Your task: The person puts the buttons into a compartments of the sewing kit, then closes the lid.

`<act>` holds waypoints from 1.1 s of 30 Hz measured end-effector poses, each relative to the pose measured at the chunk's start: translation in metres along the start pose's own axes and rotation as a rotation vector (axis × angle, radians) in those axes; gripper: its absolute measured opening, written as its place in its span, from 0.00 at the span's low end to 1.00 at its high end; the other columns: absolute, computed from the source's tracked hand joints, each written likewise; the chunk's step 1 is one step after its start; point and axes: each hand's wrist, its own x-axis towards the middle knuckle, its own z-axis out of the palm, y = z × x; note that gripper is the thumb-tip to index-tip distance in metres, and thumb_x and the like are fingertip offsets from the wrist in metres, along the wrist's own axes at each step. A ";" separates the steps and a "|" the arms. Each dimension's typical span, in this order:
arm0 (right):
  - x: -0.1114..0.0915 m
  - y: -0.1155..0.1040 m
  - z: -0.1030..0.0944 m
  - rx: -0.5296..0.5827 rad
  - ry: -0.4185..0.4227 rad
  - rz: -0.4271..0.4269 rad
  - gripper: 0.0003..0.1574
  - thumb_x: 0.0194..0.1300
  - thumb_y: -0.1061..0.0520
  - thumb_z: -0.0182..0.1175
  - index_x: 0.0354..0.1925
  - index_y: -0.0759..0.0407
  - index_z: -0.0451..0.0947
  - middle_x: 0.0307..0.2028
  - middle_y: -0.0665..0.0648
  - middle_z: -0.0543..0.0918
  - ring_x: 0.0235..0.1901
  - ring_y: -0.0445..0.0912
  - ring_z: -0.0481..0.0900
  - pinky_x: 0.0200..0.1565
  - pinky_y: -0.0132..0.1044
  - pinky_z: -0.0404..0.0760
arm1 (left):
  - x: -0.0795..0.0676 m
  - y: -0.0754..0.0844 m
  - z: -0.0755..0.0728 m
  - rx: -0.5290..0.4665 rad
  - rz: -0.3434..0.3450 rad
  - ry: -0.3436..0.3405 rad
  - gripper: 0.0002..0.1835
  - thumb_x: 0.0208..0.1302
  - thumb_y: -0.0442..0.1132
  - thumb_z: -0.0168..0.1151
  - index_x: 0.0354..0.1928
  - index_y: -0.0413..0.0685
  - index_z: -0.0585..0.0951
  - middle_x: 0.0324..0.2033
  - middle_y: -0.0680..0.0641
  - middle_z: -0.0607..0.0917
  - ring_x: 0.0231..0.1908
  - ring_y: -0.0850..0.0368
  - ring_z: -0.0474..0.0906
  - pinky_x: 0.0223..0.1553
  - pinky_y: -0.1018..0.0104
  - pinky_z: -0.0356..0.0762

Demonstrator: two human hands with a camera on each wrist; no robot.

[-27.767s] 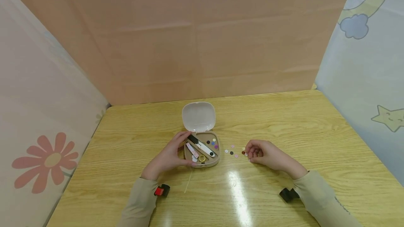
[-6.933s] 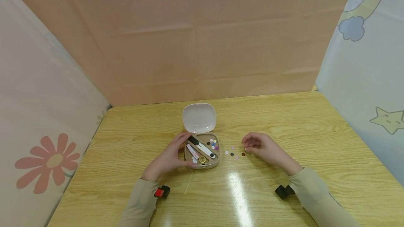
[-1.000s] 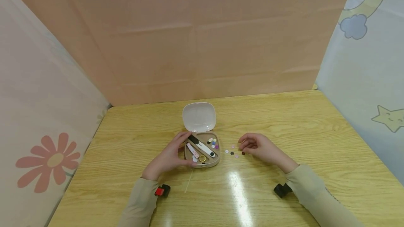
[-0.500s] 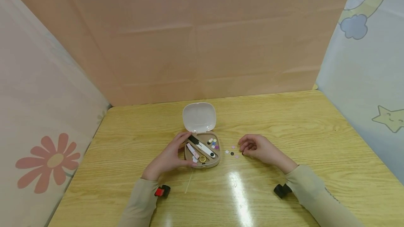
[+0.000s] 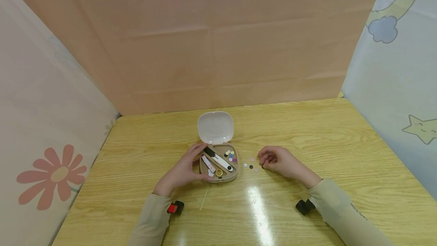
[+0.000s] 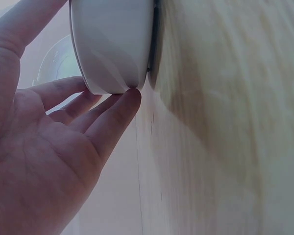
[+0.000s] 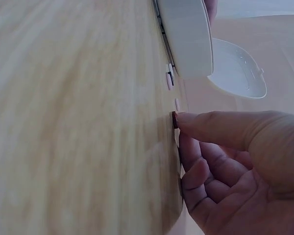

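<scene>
My left hand [image 5: 182,170] holds the left side of an open beige sewing case [image 5: 228,178], thumb at the front and fingers towards the back. The left wrist view shows its fingertips against the case wall [image 6: 112,44]. In the case lie a white tool with a black end [image 5: 220,159], a pink-patterned strip [image 5: 208,163], a gold round piece [image 5: 219,172] and several buttons [image 5: 231,156]. My right hand [image 5: 281,162] is curled right of the case. Its thumb and forefinger pinch a dark red button [image 7: 174,120] at the table surface.
Between case and right hand lie several loose buttons, among them a black one [image 5: 251,166] and a white one [image 5: 245,165]. The raised lid [image 5: 215,127] stands behind the case. A pale thin strip [image 5: 204,197] lies in front. A beige backdrop [image 5: 218,48] rises behind the table.
Over the longer span, more buttons have come into the case and fewer lie on the table. The right hand has shifted left and settled over the red button. The left hand has stayed put.
</scene>
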 end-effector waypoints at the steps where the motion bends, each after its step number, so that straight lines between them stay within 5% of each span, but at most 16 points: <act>1: 0.000 0.000 0.000 -0.001 0.000 0.000 0.15 0.58 0.74 0.61 0.45 0.67 0.77 0.34 0.57 0.82 0.36 0.49 0.80 0.36 0.34 0.80 | 0.000 0.000 0.000 0.000 -0.001 -0.001 0.56 0.42 0.51 0.79 0.73 0.52 0.58 0.67 0.57 0.59 0.66 0.56 0.57 0.64 0.58 0.62; 33: -0.001 -0.002 -0.001 -0.083 0.037 0.005 0.17 0.54 0.71 0.67 0.44 0.65 0.78 0.31 0.52 0.81 0.33 0.45 0.79 0.34 0.33 0.79 | -0.001 -0.002 0.000 0.008 0.004 0.002 0.57 0.41 0.53 0.78 0.73 0.54 0.58 0.68 0.57 0.59 0.67 0.56 0.57 0.65 0.55 0.61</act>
